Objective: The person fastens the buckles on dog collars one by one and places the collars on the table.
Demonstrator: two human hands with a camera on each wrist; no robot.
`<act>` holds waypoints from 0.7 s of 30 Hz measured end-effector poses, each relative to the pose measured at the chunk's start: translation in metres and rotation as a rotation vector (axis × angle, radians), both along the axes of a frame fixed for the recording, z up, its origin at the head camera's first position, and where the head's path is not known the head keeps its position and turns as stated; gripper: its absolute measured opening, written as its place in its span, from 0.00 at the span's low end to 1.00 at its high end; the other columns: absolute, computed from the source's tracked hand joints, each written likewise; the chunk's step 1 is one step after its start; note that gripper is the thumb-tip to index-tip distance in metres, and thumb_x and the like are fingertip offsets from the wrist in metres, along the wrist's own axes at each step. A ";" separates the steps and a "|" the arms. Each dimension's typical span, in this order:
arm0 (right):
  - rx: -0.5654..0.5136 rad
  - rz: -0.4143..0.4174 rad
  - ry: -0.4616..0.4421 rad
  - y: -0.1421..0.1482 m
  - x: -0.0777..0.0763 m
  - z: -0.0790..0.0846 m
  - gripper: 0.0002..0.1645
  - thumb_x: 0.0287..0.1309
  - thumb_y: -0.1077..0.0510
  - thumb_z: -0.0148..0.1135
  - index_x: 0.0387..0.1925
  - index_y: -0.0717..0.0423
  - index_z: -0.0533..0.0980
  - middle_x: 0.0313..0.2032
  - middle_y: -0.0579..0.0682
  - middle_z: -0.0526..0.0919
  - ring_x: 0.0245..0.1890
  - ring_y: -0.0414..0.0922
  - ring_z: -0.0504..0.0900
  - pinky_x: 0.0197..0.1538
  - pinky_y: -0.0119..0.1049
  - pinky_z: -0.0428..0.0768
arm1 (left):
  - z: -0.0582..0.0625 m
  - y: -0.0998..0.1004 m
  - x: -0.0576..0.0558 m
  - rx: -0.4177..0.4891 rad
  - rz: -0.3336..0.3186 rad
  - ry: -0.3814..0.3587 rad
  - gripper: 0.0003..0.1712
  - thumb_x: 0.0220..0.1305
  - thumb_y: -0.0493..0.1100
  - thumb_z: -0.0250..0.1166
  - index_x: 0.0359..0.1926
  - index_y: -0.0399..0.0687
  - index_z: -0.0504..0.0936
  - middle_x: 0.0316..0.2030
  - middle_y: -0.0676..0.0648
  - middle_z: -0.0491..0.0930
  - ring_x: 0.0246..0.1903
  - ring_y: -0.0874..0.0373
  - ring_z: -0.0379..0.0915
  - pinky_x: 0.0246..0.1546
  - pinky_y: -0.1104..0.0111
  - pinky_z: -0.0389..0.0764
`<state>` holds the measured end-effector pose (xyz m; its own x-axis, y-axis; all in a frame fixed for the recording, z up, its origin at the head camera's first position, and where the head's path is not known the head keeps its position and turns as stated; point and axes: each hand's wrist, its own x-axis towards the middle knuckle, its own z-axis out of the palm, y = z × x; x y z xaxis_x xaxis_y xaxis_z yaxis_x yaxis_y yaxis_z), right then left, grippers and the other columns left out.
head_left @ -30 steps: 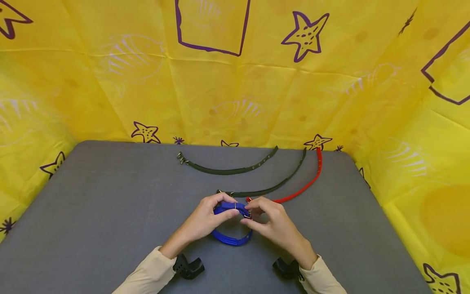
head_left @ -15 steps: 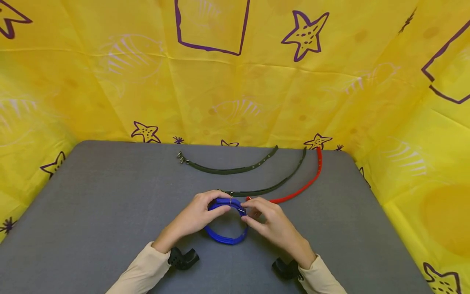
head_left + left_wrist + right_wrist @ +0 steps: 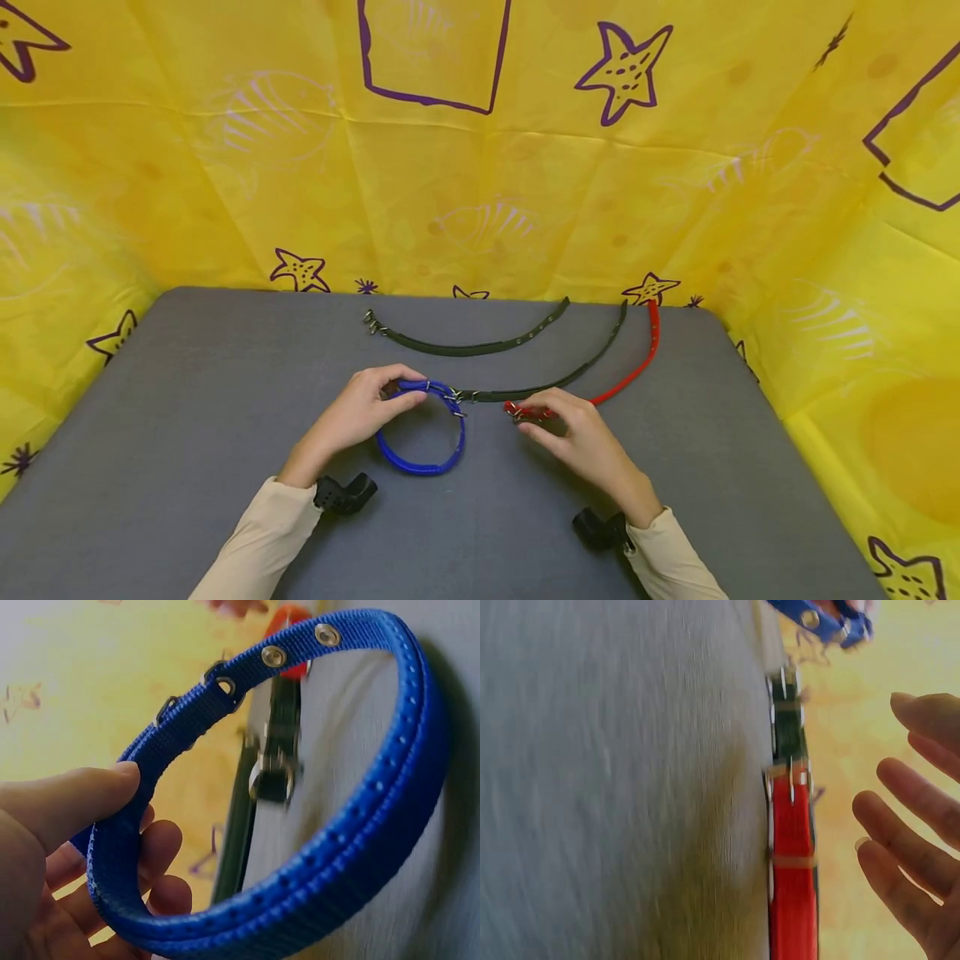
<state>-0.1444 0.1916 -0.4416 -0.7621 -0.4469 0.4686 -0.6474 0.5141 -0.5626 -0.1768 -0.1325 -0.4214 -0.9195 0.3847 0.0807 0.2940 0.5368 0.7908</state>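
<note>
My left hand [image 3: 362,414] pinches a blue collar [image 3: 422,470] buckled into a round loop, thumb on one side and fingers on the other. The left wrist view shows the blue collar [image 3: 352,847] large, with metal eyelets, a D-ring and a buckle along its far stretch. Its lower side hangs toward me in the head view. Nothing is in my right hand [image 3: 581,433], whose fingers are loosely bent above the buckle end of a red collar [image 3: 630,377]. In the right wrist view those fingers [image 3: 900,806] are spread, apart from the red collar [image 3: 793,907].
Two dark green collars lie stretched out in curves on the grey table [image 3: 187,467]: one farther back [image 3: 457,351], another [image 3: 551,389] nearer, its buckle behind the blue loop. A yellow patterned cloth [image 3: 480,175] hangs behind and at both sides.
My right hand has let go of the blue collar and stays near the same spot. The left hand has carried the loop to the left and slightly away from me.
</note>
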 end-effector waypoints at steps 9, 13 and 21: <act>0.113 -0.166 -0.046 0.034 -0.011 -0.006 0.18 0.50 0.59 0.77 0.44 0.57 0.83 0.41 0.48 0.87 0.40 0.43 0.84 0.45 0.40 0.82 | -0.008 -0.039 -0.015 -0.058 0.163 0.011 0.13 0.64 0.48 0.69 0.45 0.47 0.86 0.29 0.48 0.83 0.27 0.61 0.72 0.29 0.72 0.72; 0.138 -0.188 -0.075 0.043 -0.015 -0.008 0.19 0.50 0.57 0.77 0.44 0.57 0.84 0.41 0.48 0.87 0.41 0.44 0.83 0.46 0.42 0.82 | -0.010 -0.055 -0.019 -0.115 0.244 0.007 0.16 0.66 0.50 0.67 0.46 0.44 0.86 0.28 0.47 0.81 0.27 0.59 0.70 0.29 0.71 0.70; 0.136 -0.170 -0.102 0.056 -0.021 -0.011 0.18 0.46 0.58 0.79 0.42 0.54 0.84 0.39 0.44 0.87 0.40 0.42 0.83 0.46 0.39 0.81 | -0.012 -0.083 -0.022 -0.185 0.364 -0.004 0.22 0.68 0.54 0.65 0.49 0.41 0.84 0.35 0.40 0.85 0.33 0.54 0.74 0.34 0.66 0.70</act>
<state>-0.1651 0.2473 -0.4528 -0.8721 -0.3621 0.3292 -0.4884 0.6864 -0.5388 -0.1986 -0.2159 -0.4329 -0.9985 0.0415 0.0369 0.0555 0.7386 0.6719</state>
